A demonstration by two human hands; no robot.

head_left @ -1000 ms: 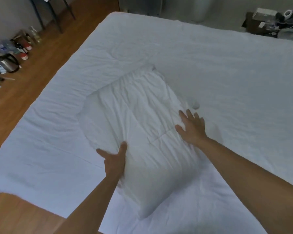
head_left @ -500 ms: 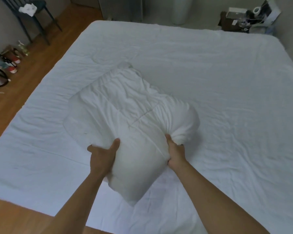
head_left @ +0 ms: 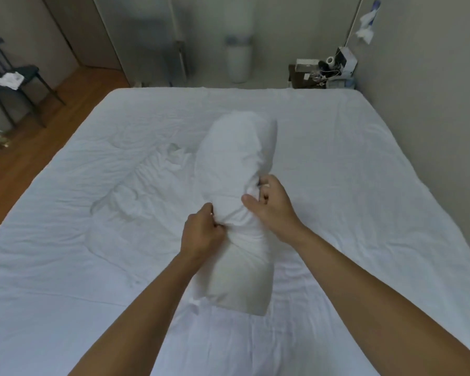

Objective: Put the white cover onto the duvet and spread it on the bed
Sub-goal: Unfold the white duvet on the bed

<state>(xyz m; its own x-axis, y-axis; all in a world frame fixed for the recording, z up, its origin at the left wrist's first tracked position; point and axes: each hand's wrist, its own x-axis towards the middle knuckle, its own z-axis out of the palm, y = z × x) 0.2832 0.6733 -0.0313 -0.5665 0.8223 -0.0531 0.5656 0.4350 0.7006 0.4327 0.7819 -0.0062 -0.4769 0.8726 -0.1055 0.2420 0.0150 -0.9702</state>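
Over mid-bed (head_left: 337, 164), the duvet (head_left: 234, 202) is bunched into a roll, lifted clear; left hand (head_left: 201, 234) clenches its side, right hand (head_left: 272, 204) grasps the opposite fold — judged: compacted for feeding into a cover; no separate cover discernible.

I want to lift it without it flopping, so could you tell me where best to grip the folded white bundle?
Probably at its pinched waist, from both long sides. The folded white bundle lies lengthwise away from the person and narrows mid-length, where the left hand and right hand already grip it; both bulky ends would balance there.
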